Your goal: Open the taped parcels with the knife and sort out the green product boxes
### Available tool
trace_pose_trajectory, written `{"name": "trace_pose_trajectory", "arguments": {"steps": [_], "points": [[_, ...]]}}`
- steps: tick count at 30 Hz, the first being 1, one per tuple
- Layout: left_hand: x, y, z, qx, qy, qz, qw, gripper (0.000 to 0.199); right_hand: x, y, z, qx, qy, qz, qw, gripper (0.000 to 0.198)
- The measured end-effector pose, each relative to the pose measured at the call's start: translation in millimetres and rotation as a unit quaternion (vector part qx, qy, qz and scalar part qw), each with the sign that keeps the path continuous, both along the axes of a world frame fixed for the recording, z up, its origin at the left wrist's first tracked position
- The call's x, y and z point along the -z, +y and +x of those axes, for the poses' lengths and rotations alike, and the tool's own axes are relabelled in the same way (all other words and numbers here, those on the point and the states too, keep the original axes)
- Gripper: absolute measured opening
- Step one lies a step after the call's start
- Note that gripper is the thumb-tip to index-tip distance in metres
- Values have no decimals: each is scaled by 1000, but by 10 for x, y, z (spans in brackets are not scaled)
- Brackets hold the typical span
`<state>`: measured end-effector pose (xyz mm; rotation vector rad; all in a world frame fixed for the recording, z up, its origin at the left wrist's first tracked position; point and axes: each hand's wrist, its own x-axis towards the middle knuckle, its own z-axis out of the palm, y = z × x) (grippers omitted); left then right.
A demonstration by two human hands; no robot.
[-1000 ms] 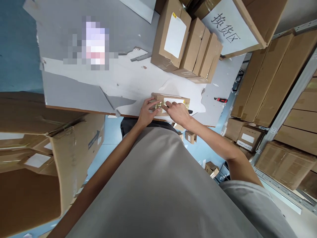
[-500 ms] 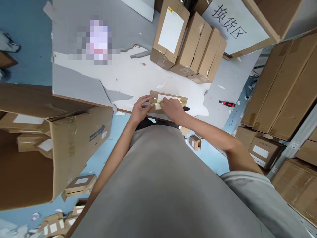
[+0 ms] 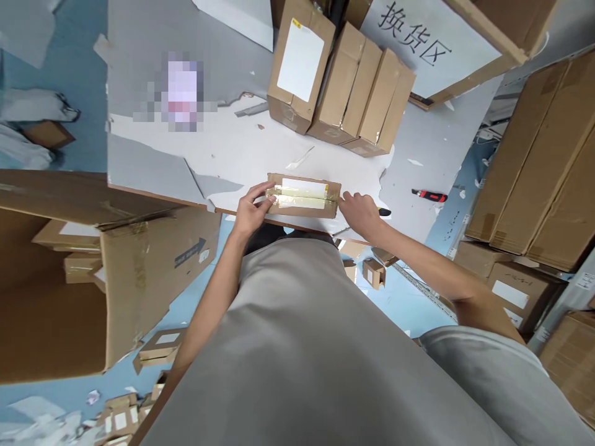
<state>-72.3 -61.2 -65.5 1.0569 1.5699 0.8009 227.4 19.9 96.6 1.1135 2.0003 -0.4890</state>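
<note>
At far left a large open carton sits beside the surface, with smaller boxes inside it. Next comes the left hand, its thumb and forefinger parted in a loose curve; the tips rest on the left end of a long, narrow cardboard box. That box lies flat near the front edge of the surface, just in front of the person, with a white label and a shiny strip of clear tape running along its top.

Above it, well apart, a row of brown boxes stands on the surface. At the box's right end is the right hand — fingers curled in, the foremost tips at the box's edge. Whether they grip anything, such as the tape's end, I cannot tell. Just beyond this hand lies a black object, partly hidden; farther right, apart from both hands, is a red-and-black cutter.
</note>
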Motion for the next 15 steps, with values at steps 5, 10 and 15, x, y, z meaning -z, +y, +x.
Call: {"name": "trace_pose_trajectory", "arguments": {"steps": [5, 10, 15], "points": [[19, 2, 26, 8, 27, 8, 1000, 73, 41, -57, 134, 14, 24, -3, 1000, 47], [60, -1, 47, 5, 50, 6, 999, 78, 251, -149, 441, 16, 75, 23, 997, 59], [65, 11, 52, 0, 66, 6, 998, 78, 493, -180, 750, 20, 144, 34, 989, 59]]}}
